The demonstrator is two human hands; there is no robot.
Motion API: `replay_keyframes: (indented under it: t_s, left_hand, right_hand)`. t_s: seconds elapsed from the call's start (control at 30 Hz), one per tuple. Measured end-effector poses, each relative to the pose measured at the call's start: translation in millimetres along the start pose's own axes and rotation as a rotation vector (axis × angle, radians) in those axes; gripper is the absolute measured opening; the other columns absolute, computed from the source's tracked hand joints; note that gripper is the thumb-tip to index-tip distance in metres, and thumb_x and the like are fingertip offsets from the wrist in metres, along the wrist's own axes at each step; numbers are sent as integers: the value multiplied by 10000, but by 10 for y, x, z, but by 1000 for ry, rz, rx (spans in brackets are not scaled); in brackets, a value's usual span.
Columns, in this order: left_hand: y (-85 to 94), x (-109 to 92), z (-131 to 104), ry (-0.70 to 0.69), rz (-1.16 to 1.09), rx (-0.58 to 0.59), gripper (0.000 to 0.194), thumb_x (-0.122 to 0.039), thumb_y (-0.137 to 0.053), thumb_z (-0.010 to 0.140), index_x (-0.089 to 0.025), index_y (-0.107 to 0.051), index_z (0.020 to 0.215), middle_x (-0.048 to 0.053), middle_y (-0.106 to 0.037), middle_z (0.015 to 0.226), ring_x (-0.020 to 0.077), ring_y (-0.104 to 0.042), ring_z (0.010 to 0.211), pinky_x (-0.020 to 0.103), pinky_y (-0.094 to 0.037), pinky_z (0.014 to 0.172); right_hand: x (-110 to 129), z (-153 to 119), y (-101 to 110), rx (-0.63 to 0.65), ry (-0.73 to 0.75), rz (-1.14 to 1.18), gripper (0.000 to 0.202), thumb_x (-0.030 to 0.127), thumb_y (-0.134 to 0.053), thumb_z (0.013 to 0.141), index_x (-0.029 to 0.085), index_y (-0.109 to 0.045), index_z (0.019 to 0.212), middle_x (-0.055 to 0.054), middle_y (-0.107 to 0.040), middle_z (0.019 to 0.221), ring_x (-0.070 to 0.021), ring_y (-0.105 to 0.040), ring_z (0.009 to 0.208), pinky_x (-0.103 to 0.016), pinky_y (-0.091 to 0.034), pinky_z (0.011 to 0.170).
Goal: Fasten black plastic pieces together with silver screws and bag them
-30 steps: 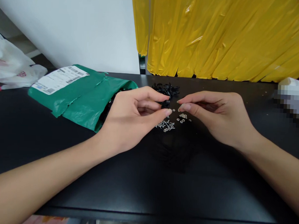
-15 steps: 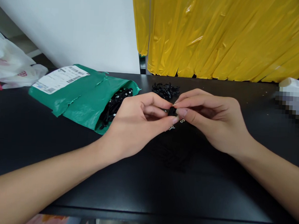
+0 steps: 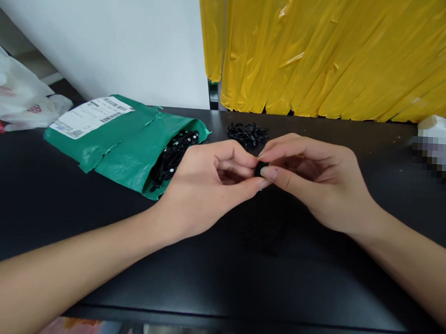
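Between the fingertips of both hands is a small black piece (image 3: pixel 260 168), mostly covered, so its kind does not show. My left hand (image 3: pixel 207 186) pinches it from the left with thumb and fingers. From the right, my right hand (image 3: pixel 315 179) pinches the same piece, the two thumbs almost meeting. Just beyond the fingers lies a small heap of thin black pieces (image 3: pixel 248 134). Left of my hands, an open green mailing bag (image 3: pixel 130 149) spills out black pieces with shiny round silver spots (image 3: pixel 176 152).
The black table (image 3: pixel 217 276) carries everything. White plastic bags (image 3: pixel 21 91) sit at the far left, and a white item (image 3: pixel 439 131), partly pixelated, at the right edge. Behind stand a white panel (image 3: pixel 121 37) and hanging yellow plastic sheeting (image 3: pixel 326 53).
Both hands keep their pinch on the black piece, with a slight shift of the fingers. Small metal bits seen below the fingers before are now hidden.
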State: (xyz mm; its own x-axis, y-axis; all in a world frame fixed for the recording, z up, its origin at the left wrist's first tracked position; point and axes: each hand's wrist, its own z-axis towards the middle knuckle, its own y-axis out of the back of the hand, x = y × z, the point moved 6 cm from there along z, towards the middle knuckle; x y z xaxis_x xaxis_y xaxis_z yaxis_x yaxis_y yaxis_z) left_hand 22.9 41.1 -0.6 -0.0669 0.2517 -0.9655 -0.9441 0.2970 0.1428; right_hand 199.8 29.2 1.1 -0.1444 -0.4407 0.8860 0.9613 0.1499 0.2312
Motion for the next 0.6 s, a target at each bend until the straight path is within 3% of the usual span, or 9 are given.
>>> replay_keyframes:
  t_s: [0.3,0.47,0.6]
  left_hand:
    - [50,-85,-53,-169,196,12,130,-152,-853,878,-277,-826,903,-38,-848,862,149,-800,752,239,-660,707]
    - [104,-139,-67,-292,417,61,123,-309,-839,959,-343,-884,1069,-10,-878,980,197,-811,804,292,-659,739]
    - [64,-167,-69,-384,474,160,139,-293,-792,998,-351,-889,1079,-14,-888,1031,199,-819,834,297,-650,802]
  right_hand:
    - [-9,-6,5,32,-45,-9,143,366,-895,924,304,-806,1018,-27,-797,1091,-240,-759,963,-394,-661,805]
    - [75,-7,68,44,28,-219,215,407,-939,878,320,-766,972,-6,-782,978,-238,-729,881,-404,-621,788]
    - [130,-9,42,157,132,-399,172,418,-859,950,289,-744,948,-14,-780,913,-220,-711,800,-383,-598,743]
